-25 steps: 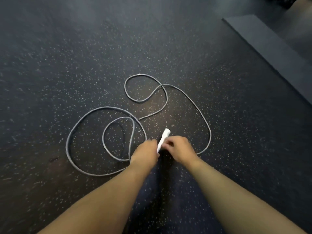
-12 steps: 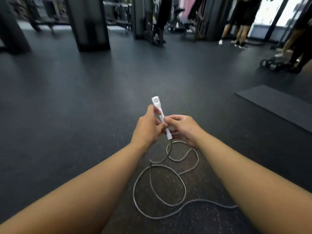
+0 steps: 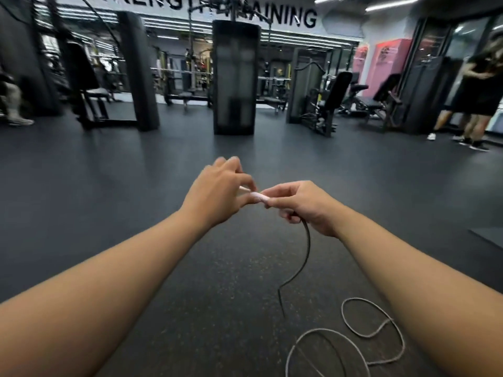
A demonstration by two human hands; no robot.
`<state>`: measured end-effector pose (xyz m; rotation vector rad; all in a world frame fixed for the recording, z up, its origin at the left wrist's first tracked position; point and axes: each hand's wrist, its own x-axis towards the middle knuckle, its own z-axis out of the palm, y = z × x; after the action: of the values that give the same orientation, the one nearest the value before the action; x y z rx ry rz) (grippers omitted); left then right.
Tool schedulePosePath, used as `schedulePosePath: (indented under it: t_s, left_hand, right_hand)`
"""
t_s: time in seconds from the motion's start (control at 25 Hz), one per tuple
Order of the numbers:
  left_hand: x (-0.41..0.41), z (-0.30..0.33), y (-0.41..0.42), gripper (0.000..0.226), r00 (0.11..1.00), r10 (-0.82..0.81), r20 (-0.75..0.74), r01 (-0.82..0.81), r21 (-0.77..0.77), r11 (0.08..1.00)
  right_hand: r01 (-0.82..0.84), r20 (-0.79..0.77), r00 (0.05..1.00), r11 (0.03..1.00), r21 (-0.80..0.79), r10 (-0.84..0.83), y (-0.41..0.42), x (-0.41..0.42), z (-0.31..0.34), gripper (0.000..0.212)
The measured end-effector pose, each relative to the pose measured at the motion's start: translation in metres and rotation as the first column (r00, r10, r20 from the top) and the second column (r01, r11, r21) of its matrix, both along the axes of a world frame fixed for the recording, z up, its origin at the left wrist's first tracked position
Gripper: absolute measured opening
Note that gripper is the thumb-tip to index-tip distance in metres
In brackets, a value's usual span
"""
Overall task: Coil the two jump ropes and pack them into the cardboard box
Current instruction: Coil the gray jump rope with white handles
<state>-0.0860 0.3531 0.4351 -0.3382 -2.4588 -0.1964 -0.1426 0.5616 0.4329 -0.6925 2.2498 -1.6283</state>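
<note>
We are holding the white handle (image 3: 257, 196) of a jump rope up at mid-frame, between both hands, above the floor (image 3: 136, 191). Our right hand (image 3: 304, 206) is curling its fingers round the handle's near end, with thumb and forefinger pinching it; our left hand (image 3: 217, 190) is pinching the far end between thumb and fingertips, the other fingers lifting loosely above. The handle is mostly hiding behind the fingers, only a short blurred stretch showing between the hands. The rope (image 3: 307, 248) is hanging dark from under the right hand, curving down and left, then running to pale loops (image 3: 353, 338) lying on the floor at lower right, beside our right forearm. We are seeing dark speckled rubber flooring all round. Further out, a weight machine (image 3: 235, 77) is standing centre back, benches to either side, and people (image 3: 473, 91) are standing at far right near pink panels (image 3: 392, 54).
</note>
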Motion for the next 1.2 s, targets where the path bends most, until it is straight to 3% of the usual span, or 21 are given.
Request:
schedulePosePath:
  t_s: [0.24,0.32,0.44,0.6,0.8,0.92,1.04,1.2]
  left_hand:
    - [0.064,0.038,-0.073,0.028,0.957,0.137,0.254,-0.129,-0.047,0.991]
    - [0.084,0.045,-0.081,0.030,0.948,0.154,0.279,-0.136,-0.082,0.987]
    - [0.099,0.056,-0.098,0.029,0.942,0.118,0.313,-0.125,0.002,0.992]
    - [0.097,0.058,-0.114,0.023,0.973,0.051,0.224,-0.085,0.143,0.986]
    - [0.091,0.033,-0.097,0.026,0.980,0.201,0.011,-0.201,0.032,0.979]
    - [0.092,0.007,-0.089,0.024,0.980,0.199,0.030,-0.201,0.196,0.960]
    - [0.094,-0.009,-0.080,0.022,0.990,0.079,0.115,-0.132,0.590,0.797]
    - [0.099,-0.011,-0.072,0.028,0.982,-0.056,0.182,-0.127,0.846,0.518]
  right_hand:
    - [0.021,-0.151,0.988,1.000,-0.003,-0.021,-0.048,0.021,0.027,0.018]
    - [-0.035,-0.141,0.990,0.995,-0.096,0.021,-0.061,0.031,0.025,0.016]
    - [-0.055,-0.133,0.991,0.966,-0.251,0.022,-0.077,0.045,0.024,0.017]
    - [0.015,-0.134,0.989,0.943,-0.333,-0.063,-0.086,0.052,0.027,0.013]
    - [0.064,-0.094,0.989,0.903,-0.425,-0.114,-0.082,0.060,0.003,0.019]
    - [0.071,-0.078,0.991,0.923,-0.379,-0.108,-0.074,0.060,-0.004,0.022]
    - [0.040,-0.033,0.998,0.930,-0.366,-0.056,-0.071,0.063,-0.004,0.028]
    - [-0.075,0.025,0.996,0.942,-0.328,0.088,-0.081,0.078,-0.010,0.039]
